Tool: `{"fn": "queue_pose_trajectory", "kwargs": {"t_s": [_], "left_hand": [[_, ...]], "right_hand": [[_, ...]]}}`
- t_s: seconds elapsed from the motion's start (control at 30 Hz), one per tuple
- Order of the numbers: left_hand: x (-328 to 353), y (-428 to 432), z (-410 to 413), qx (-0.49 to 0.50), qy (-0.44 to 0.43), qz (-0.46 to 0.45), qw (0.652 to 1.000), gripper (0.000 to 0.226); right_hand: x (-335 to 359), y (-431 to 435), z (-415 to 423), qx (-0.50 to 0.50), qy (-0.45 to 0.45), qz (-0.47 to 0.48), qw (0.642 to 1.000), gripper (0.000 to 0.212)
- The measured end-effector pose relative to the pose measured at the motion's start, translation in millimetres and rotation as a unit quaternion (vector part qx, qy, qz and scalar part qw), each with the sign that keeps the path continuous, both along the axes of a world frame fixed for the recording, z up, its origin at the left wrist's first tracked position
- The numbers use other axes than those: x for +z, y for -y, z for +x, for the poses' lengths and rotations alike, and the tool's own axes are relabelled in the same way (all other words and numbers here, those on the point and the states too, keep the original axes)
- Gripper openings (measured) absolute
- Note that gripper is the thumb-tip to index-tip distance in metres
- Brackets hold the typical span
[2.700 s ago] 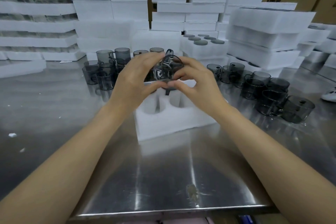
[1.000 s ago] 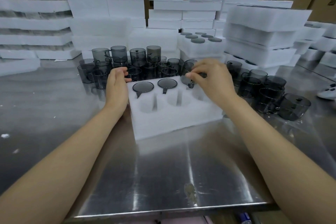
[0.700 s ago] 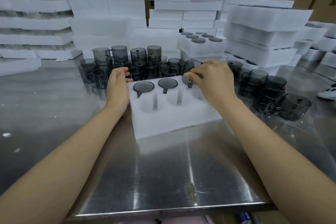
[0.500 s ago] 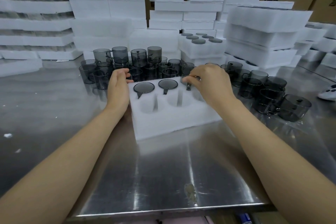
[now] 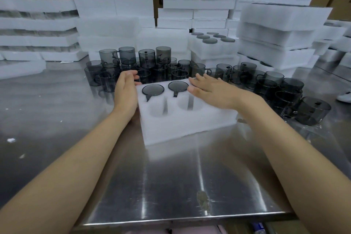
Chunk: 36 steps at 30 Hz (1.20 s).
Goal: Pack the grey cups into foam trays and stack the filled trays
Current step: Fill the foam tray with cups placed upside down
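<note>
Grip on the left is loose and empty: my left hand (image 5: pixel 126 89) rests against the left end of the foam tray (image 5: pixel 182 125). The tray lies long-ways across me on the desk (image 5: pixel 171 176), its right end turned slightly away. Two seated cups (image 5: pixel 153 89) fill the far row's left and middle pockets; the visible near pockets (image 5: pixel 157 109) are empty. My right hand (image 5: pixel 210 91) lies flat, fingers straight, over the far-right pocket, hiding what is beneath. Loose cups (image 5: pixel 273 80) stand just right of it, so I judge that hand fetches next.

Left hand (image 5: pixel 126 91) beside foam tray (image 5: pixel 182 121), right hand (image 5: pixel 210 91) atop
</note>
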State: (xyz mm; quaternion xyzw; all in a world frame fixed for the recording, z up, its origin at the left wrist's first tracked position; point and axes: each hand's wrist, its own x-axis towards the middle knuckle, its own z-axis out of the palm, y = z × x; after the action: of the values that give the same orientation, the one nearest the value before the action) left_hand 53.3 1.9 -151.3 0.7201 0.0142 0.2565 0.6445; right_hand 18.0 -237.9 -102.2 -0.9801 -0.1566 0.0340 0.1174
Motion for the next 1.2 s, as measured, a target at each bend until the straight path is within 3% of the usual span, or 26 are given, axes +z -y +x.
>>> {"fn": "queue_pose_trajectory", "kwargs": {"t_s": [0.23,0.57,0.77,0.9,1.2], "left_hand": [[-3,-25,12,0.13,0.075,0.168,0.974,0.027],[0,-52,51,0.301,0.092,0.324,0.892,0.031],[2,-61,73,0.277,0.091,0.379,0.879,0.022],[0,-63,80,0.258,0.054,0.411,0.873,0.033],[-2,-63,80,0.246,0.087,0.424,0.867,0.03]], "right_hand": [[1,-1,-6,-0.001,-0.006,0.022,1.0,0.066],[2,-2,-9,-0.009,-0.013,0.032,0.999,0.067],[1,-1,-6,-0.015,-0.015,0.024,1.0,0.075],[2,-1,-5,-0.016,-0.016,0.027,0.999,0.085],[-1,0,-3,-0.015,-0.012,0.028,0.999,0.086]]}}
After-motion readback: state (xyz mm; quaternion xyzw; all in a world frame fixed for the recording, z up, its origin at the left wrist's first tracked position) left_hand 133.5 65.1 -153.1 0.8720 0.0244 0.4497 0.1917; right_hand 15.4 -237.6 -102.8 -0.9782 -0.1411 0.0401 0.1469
